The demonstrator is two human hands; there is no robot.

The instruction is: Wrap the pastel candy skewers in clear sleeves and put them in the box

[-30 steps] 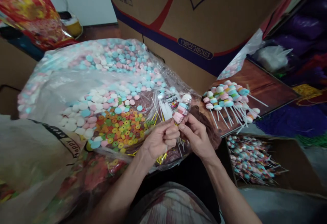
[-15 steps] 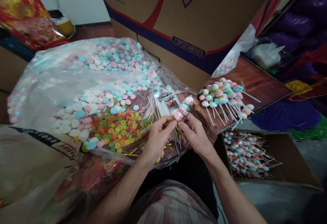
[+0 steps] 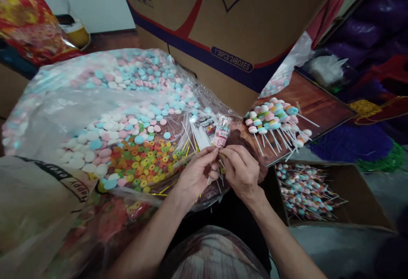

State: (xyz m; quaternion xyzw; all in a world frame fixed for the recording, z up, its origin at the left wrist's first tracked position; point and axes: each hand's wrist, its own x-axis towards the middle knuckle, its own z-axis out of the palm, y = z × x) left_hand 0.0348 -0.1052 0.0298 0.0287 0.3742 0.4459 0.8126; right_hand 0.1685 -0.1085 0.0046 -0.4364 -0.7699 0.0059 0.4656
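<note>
My left hand point(image 3: 198, 169) is closed around the stick of a wrapped marshmallow skewer point(image 3: 222, 131), just under its candy. The skewer stands nearly upright in a printed clear bag, and its white stick pokes out below my fingers. Close against the bag's neck, my right hand point(image 3: 241, 169) pinches what looks like a gold twist tie, mostly hidden by the fingers. Beneath the hands lie white sticks point(image 3: 200, 136), flat printed bags point(image 3: 207, 125) and more gold ties point(image 3: 159, 194). Ring gummies point(image 3: 146, 156) and pastel marshmallow discs point(image 3: 95, 134) spread out to the left.
Unwrapped marshmallow skewers point(image 3: 274, 117) are piled on the table's right side. An open carton point(image 3: 353, 198) below holds many wrapped ones. A large cardboard box point(image 3: 197, 20) rises behind the work area. A plastic bag point(image 3: 35, 202) is at the near left, a red packet point(image 3: 32, 24) farther back.
The wrapped skewer has gone from tilted right to nearly upright. My right hand has turned inward, its fingers curling at the bag's neck. The view has shifted slightly.
</note>
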